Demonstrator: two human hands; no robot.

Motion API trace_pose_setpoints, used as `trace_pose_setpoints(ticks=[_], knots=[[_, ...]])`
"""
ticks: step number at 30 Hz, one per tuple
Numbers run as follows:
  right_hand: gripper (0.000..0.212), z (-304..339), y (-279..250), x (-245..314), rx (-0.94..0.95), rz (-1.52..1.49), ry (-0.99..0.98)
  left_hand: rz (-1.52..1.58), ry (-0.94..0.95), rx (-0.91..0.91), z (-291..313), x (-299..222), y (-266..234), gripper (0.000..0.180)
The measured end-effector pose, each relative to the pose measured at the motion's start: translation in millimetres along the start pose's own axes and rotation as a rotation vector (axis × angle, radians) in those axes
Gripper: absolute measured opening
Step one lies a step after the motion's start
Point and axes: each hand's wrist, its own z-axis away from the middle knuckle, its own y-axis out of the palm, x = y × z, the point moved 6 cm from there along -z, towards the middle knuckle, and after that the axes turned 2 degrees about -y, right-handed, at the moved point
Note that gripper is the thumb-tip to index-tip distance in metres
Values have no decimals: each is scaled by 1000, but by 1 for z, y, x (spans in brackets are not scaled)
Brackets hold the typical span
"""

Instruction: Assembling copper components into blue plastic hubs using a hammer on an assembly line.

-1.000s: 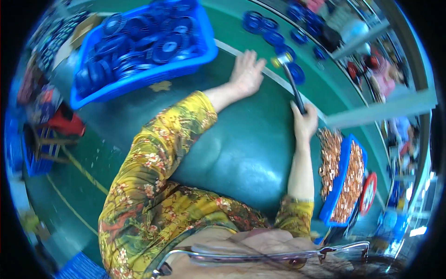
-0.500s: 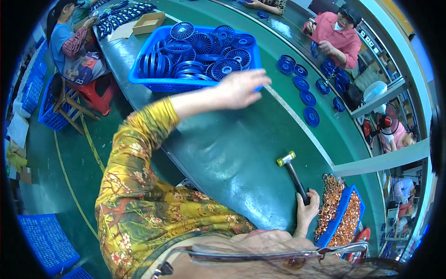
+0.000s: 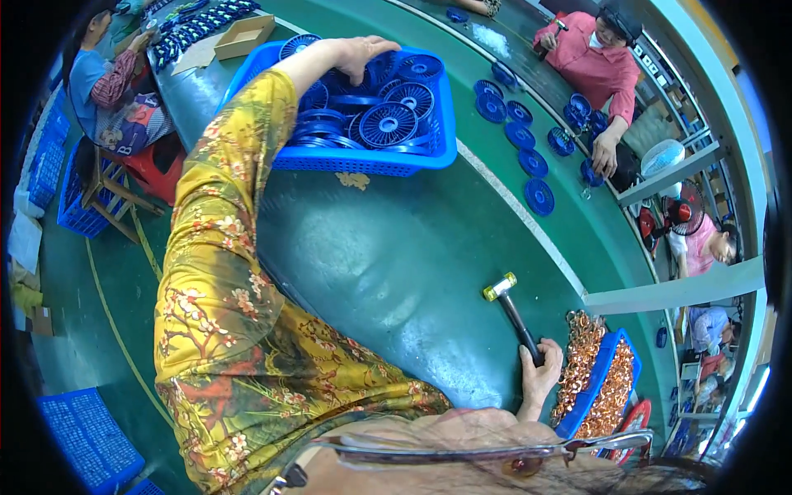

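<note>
My left hand (image 3: 360, 54) reaches over the far side of a blue plastic crate (image 3: 371, 165). Its fingers stretch out, with the thumb pointing down among round blue slotted discs (image 3: 389, 124) that fill the crate. Nothing shows in that hand. At the lower right, my right hand (image 3: 540, 369) is closed round the black handle of a mallet (image 3: 518, 318). The mallet's head has pale yellow faces and points away from me, over the green tabletop (image 3: 388, 247).
Right of my right hand, copper-coloured rings (image 3: 577, 355) lie piled beside and inside a blue tray (image 3: 601, 388). Several more discs (image 3: 539, 198) line the belt beyond the white strip. Opposite, a person in pink (image 3: 590, 58) works. An open cardboard box (image 3: 245, 37) lies far left.
My left hand has swung left and away, from the crate's near right corner to over its far side. My right hand still holds the mallet, almost unmoved. The person opposite has lowered a hand to a disc.
</note>
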Motion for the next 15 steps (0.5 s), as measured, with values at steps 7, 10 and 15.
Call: trace_pose_setpoints(ticks=[7,10,15], knots=[[35,-9,-4,-15,-52,58,-74,-98,188,-117,1,17,53,86],[39,-27,4,-9,-1,55,-118,-148,102,-120,13,129,55,83],[38,-3,-7,-19,34,115,90,-140,208,-136,-21,86,53,83]])
